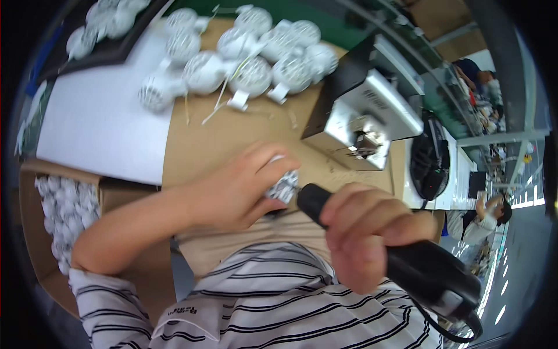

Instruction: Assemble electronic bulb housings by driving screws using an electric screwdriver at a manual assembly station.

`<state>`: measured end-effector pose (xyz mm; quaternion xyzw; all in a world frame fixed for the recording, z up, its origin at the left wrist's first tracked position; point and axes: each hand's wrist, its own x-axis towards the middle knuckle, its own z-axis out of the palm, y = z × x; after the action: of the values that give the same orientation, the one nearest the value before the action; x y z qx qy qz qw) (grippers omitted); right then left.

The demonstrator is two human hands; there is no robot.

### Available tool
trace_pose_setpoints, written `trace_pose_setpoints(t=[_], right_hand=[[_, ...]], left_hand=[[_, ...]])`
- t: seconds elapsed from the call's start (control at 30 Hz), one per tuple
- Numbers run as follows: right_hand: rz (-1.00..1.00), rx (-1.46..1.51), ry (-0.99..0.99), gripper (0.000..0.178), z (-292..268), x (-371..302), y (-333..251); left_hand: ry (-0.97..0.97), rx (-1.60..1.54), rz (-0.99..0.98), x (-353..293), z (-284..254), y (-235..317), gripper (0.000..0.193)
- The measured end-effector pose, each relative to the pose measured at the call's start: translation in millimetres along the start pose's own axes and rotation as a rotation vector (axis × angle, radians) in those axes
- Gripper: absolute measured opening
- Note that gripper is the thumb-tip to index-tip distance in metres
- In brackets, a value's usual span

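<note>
My left hand [232, 183] is closed around a small white part with a patterned, grille-like face [285, 187], holding it low over the near edge of the bench. In my right hand [372, 232] is a black electric screwdriver [430, 273], its cord trailing from the rear end. The screwdriver's nose points left at the white part, close to my left fingers. Whether its tip touches the part is too blurred to tell. Beyond my hands, several round white units with grilles [251, 77] lie clustered on the bench, some with thin wires and small white tabs.
A black-and-silver box-shaped machine [386, 107] stands right of the brown bench surface [197, 139]. A white sheet [107, 128] covers the left side. At lower left, a cardboard box [38, 244] holds many white parts. A black object [429, 157] sits farther right; another person [479, 224] is beyond.
</note>
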<state>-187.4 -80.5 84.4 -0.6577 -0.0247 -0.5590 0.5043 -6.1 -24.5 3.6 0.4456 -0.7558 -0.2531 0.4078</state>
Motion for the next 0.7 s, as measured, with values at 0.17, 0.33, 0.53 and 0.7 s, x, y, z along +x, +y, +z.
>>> trace_pose_setpoints(t=[0.17,0.33,0.53,0.7], right_hand=[[0.041,0.068,-0.124,0.028,-17,10,-6],[0.140,0.458,-0.008,0.035,-82,4,-22],[0.250,0.805,0.447,0.028,-225,-32,-17],[0.481,0.708,0.700,0.032,-269,-71,2]], left_hand=[[-0.048,0.062,0.003,5,-8,10,0.054],[-0.104,0.062,0.002,-5,-1,13,0.056],[0.054,0.117,-0.121,-4,5,3,0.056],[0.123,0.087,-0.153,-7,12,0,0.053]])
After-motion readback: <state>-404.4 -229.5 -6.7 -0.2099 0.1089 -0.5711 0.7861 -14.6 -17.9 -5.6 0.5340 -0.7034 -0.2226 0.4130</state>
